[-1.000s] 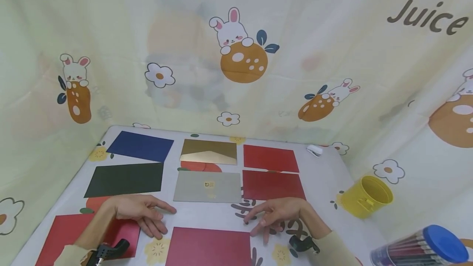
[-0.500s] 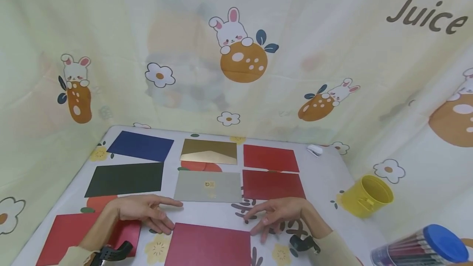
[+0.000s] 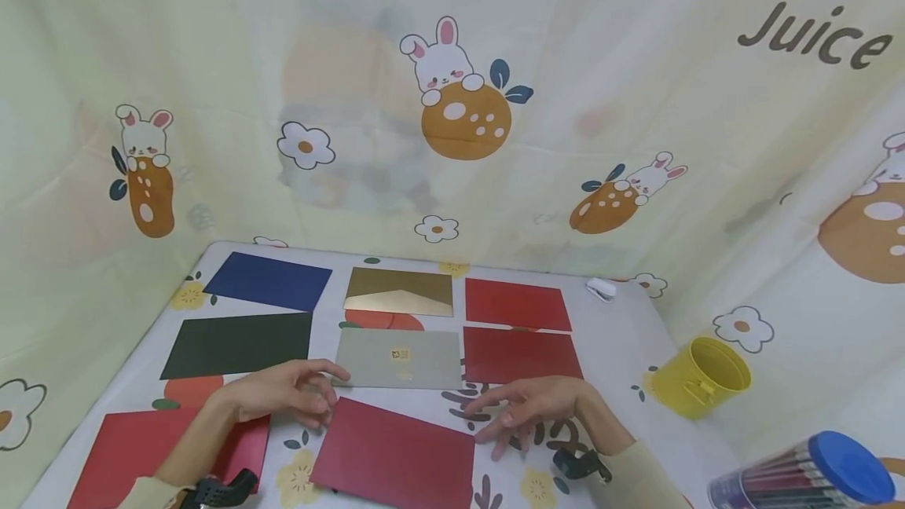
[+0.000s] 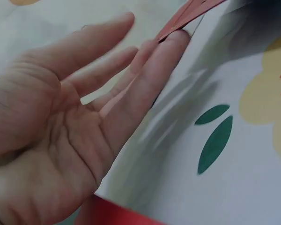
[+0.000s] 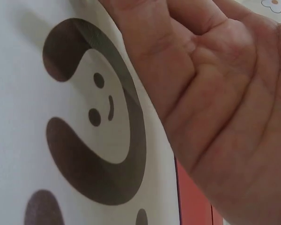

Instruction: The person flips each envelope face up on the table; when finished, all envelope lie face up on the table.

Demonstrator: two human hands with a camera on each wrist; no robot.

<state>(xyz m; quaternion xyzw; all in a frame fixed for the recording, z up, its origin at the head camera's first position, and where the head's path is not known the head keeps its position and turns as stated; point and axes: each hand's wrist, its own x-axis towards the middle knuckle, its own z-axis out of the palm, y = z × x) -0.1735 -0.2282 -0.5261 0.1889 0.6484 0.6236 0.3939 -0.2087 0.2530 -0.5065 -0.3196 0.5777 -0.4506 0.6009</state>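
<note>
A dark pink envelope [image 3: 399,454] lies at the near middle of the table, its left side raised and turned. At its upper left corner is my left hand [image 3: 279,393]; in the left wrist view, nearly straight fingertips touch the red envelope edge [image 4: 189,18], with the thumb apart from it. My right hand [image 3: 533,407] is at the envelope's right edge, fingers loosely bent and fingertips beside the corner. Its fingertips are out of the right wrist view. Just beyond the left fingers lies a grey envelope [image 3: 431,356]. Under the left forearm is another red envelope [image 3: 134,454].
Farther back lie blue [image 3: 269,281], dark green [image 3: 236,346], gold [image 3: 399,281] and two red envelopes [image 3: 519,305]. At right stand a yellow bucket [image 3: 679,383] and a blue-lidded tub of pens [image 3: 778,477]. A small white object [image 3: 601,289] sits at the back right.
My left hand has moved right to the pink envelope and then up a little. The envelope's left side has risen and turned away from me. My right hand has hardly moved.
</note>
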